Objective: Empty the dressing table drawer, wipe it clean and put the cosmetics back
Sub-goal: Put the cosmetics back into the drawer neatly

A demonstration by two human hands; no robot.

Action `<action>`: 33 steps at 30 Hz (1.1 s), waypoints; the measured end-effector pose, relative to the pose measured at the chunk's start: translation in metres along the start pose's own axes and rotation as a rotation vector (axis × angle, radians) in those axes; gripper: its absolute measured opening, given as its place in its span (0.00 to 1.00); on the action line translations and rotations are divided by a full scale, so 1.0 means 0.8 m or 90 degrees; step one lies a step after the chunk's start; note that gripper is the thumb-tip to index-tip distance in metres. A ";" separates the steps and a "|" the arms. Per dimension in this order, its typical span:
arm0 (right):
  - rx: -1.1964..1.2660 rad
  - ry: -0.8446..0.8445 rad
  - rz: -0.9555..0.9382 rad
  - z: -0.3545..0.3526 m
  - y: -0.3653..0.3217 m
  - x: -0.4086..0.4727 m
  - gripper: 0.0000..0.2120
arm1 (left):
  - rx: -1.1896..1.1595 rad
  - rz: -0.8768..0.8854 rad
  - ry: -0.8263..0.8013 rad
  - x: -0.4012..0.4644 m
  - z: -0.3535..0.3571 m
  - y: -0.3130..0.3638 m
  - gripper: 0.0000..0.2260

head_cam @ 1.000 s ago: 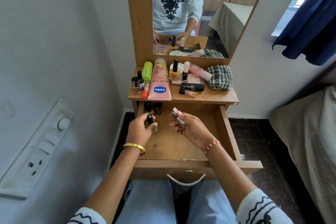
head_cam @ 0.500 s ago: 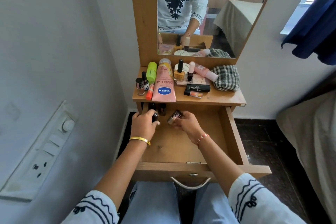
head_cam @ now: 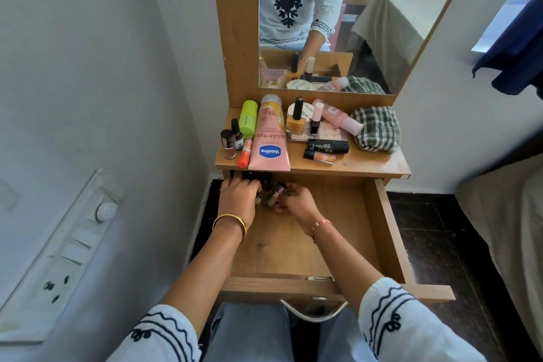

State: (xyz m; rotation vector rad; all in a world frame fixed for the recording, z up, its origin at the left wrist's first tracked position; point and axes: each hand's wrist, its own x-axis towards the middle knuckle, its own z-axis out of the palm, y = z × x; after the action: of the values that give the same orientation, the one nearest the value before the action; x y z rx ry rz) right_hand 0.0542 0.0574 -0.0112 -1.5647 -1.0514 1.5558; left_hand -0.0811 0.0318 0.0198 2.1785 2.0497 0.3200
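Note:
The wooden drawer (head_cam: 346,232) of the dressing table stands pulled out. At its back left corner my left hand (head_cam: 238,197) holds a small dark-capped bottle, mostly hidden under my fingers. Beside it my right hand (head_cam: 296,200) grips a small nail polish bottle (head_cam: 275,192) with a dark cap, tilted, near the drawer floor. A few dark bottles (head_cam: 255,176) stand in shadow at the drawer's back. On the tabletop (head_cam: 379,166) lie a pink Vaseline tube (head_cam: 269,141), a green tube (head_cam: 247,117), an orange polish bottle (head_cam: 295,120) and several other cosmetics.
A checked cloth (head_cam: 374,129) lies at the tabletop's right. The mirror (head_cam: 338,20) rises behind it. A wall with a switch panel (head_cam: 58,261) is close on the left. A bed edge (head_cam: 505,232) stands at the right. The drawer handle (head_cam: 313,310) is above my knees.
Both hands moved forward and down from the drawer's middle to its back left corner, each carrying its small bottle.

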 end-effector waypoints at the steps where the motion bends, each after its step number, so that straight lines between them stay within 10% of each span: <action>1: 0.002 -0.004 0.006 -0.001 0.001 0.001 0.14 | 0.021 0.005 0.001 0.000 0.001 0.000 0.11; 19: 0.040 -0.004 0.021 -0.005 0.001 -0.004 0.16 | 0.109 -0.026 0.017 0.004 -0.002 0.004 0.15; 33: 0.355 -0.084 0.155 -0.017 -0.012 -0.032 0.07 | -0.020 -0.001 0.102 -0.022 -0.003 0.005 0.13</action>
State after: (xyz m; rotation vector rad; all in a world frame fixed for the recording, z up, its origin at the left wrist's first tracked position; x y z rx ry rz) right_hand 0.0684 0.0399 0.0091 -1.2404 -0.4341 1.9312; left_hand -0.0784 0.0136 0.0220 2.1984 2.1112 0.5386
